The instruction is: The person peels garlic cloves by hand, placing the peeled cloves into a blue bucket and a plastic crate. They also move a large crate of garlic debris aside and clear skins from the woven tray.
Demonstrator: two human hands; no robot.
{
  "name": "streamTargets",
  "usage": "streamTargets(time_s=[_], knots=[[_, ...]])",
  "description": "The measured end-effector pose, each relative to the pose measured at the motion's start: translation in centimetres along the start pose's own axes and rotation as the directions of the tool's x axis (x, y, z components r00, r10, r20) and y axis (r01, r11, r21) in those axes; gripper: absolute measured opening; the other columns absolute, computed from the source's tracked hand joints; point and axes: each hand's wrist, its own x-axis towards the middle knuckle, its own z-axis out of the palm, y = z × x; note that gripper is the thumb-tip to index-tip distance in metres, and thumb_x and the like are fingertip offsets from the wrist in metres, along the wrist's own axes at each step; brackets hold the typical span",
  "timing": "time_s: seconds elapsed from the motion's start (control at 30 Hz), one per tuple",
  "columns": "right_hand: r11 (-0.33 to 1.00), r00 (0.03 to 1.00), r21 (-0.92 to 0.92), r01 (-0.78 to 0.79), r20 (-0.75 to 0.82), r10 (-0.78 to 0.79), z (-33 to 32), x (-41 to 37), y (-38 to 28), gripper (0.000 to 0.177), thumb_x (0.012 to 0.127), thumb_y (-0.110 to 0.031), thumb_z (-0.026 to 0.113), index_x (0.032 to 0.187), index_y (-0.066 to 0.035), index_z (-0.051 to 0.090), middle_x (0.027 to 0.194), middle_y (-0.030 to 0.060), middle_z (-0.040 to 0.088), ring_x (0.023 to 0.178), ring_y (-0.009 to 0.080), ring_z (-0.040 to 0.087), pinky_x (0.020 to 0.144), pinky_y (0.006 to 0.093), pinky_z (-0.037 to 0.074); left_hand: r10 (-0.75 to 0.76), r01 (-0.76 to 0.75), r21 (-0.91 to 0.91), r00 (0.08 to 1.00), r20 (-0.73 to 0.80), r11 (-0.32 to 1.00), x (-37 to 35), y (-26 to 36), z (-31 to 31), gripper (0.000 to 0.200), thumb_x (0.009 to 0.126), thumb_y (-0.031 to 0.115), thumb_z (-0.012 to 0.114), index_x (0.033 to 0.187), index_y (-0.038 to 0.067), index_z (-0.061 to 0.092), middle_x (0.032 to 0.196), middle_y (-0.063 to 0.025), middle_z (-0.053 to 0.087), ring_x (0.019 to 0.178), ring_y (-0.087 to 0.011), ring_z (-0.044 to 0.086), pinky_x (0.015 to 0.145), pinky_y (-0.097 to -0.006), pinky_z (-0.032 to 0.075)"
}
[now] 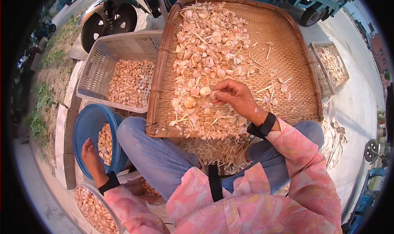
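In the head view, the right hand (236,96) is over the woven tray (158,82), its thumb and fingers pinched nearly closed around a small piece of garlic (213,95); whether it is a single clove is too small to tell. It is just beside a whitish bulb (205,91), at the near part of the garlic heap (209,49).

The piece should be very light and firm, so a fingertip pinch across its widest part ought to be enough. Its dry skin looks papery and brittle; it may slide or flake under a hard squeeze, and bare flesh beneath would be slicker and bruise easily. The bulb looks stiff and rounder, better held around its sides, while the thin stalk (200,37) lying on the heap looks likely to snap if used as a handle.

The left hand (92,162) is at the blue tub (83,121), near the loose cloves (105,143) inside, its fingers loosely open and slightly bent, with nothing visible in them.
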Motion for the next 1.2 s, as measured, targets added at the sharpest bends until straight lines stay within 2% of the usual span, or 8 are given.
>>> streamTargets(time_s=[0.13, 0.2, 0.33, 0.5, 0.87, 0.97, 1.07, 1.2], knots=[[0.996, 0.998, 0.067, 0.053, 0.025, -0.054, 1.9, -0.4, -0.1, 0.012, 0.088, -0.011, 0.058, 0.095, -0.002, 0.055, 0.088, 0.0030, 0.061, 0.078, 0.0093, 0.061, 0.069, 0.0215, 0.050, 0.379, -0.363, 0.223, 0.924, -0.037, 0.905, -5.4, 6.2, 5.6, 0.030, 0.088, 0.015, 0.049, 0.112, -0.002, 0.055, 0.107, -0.0119, 0.058, 0.098, -0.0148, 0.054, 0.083, -0.0274, 0.040], [0.995, 0.997, 0.077, 0.059, 0.043, -0.063, 3.9, -0.9, 0.0, 0.011, 0.087, -0.011, 0.059, 0.093, -0.003, 0.056, 0.086, 0.0027, 0.061, 0.076, 0.0085, 0.060, 0.067, 0.0212, 0.049, 0.240, -0.212, -0.127, 0.930, 0.277, 0.969, -11.5, 10.6, 11.0, 0.038, 0.093, 0.027, 0.047, 0.120, 0.000, 0.048, 0.111, -0.0130, 0.057, 0.095, -0.0164, 0.057, 0.079, -0.0263, 0.044], [0.975, 0.991, -0.180, 0.132, 0.053, -0.124, 6.5, -2.0, -0.6, 0.010, 0.087, -0.010, 0.059, 0.091, -0.002, 0.055, 0.081, 0.0019, 0.059, 0.072, 0.0069, 0.057, 0.063, 0.0209, 0.047, 0.145, 0.153, -0.302, 0.623, 0.769, 0.941, -18.9, 10.6, 18.9, 0.030, 0.094, 0.023, 0.046, 0.114, 0.000, 0.047, 0.084, -0.0058, 0.058, 0.070, -0.0081, 0.055, 0.056, -0.0180, 0.042], [0.909, 0.983, -0.376, 0.183, 0.075, -0.166, 6.2, -2.5, -1.9, 0.009, 0.086, -0.009, 0.059, 0.088, -0.001, 0.054, 0.071, 0.0008, 0.058, 0.062, 0.0049, 0.053, 0.055, 0.0197, 0.043, 0.116, 0.327, -0.489, 0.726, 0.677, 0.809, -20.0, 8.9, 21.9, 0.020, 0.095, 0.021, 0.044, 0.095, 0.002, 0.052, 0.065, 0.0015, 0.045, 0.049, -0.0029, 0.035, 0.044, -0.0155, 0.029], [0.991, 0.993, 0.065, -0.114, 0.045, 0.111, 4.4, -1.6, -1.3, 0.014, 0.091, -0.015, 0.052, 0.094, -0.002, 0.054, 0.079, 0.0011, 0.055, 0.067, 0.0050, 0.051, 0.060, 0.0195, 0.044, -0.051, 0.835, -0.387, 0.440, 0.897, 0.390, -18.4, 9.4, 20.7, 0.019, 0.094, 0.018, 0.045, 0.098, 0.001, 0.051, 0.062, 0.0007, 0.041, 0.047, -0.0038, 0.033, 0.040, -0.0154, 0.027], [0.947, 0.996, -0.312, -0.079, -0.062, 0.062, 1.4, -0.8, 0.9, 0.015, 0.089, -0.015, 0.053, 0.095, -0.001, 0.056, 0.079, 0.0036, 0.056, 0.068, 0.0110, 0.053, 0.060, 0.0237, 0.044, 0.027, 0.897, -0.337, 0.345, 0.938, 0.287, -17.9, 10.1, 19.2, 0.020, 0.094, 0.019, 0.045, 0.100, 0.001, 0.051, 0.063, -0.0003, 0.042, 0.047, -0.0034, 0.032, 0.041, -0.0150, 0.026], [0.397, 0.989, -0.909, 0.127, 0.084, -0.123, -0.4, -1.2, 0.3, 0.012, 0.084, -0.012, 0.055, 0.092, -0.003, 0.059, 0.080, 0.0090, 0.059, 0.071, 0.0249, 0.059, 0.063, 0.0336, 0.047, 0.232, 0.910, -0.278, 0.212, 0.949, 0.306, -17.8, 11.8, 17.3, 0.021, 0.095, 0.019, 0.044, 0.100, 0.001, 0.051, 0.064, -0.0003, 0.041, 0.048, -0.0033, 0.032, 0.042, -0.0144, 0.027], [0.487, 0.991, -0.866, 0.113, 0.061, -0.121, -0.7, 1.6, 0.0, 0.012, 0.082, -0.009, 0.056, 0.092, -0.004, 0.060, 0.085, 0.0134, 0.057, 0.078, 0.0325, 0.057, 0.068, 0.0384, 0.046, 0.384, 0.851, -0.272, 0.091, 0.919, 0.448, -19.4, 17.0, 13.7, 0.022, 0.094, 0.019, 0.044, 0.095, -0.002, 0.050, 0.067, -0.0056, 0.048, 0.050, -0.0058, 0.038, 0.044, -0.0185, 0.030]])
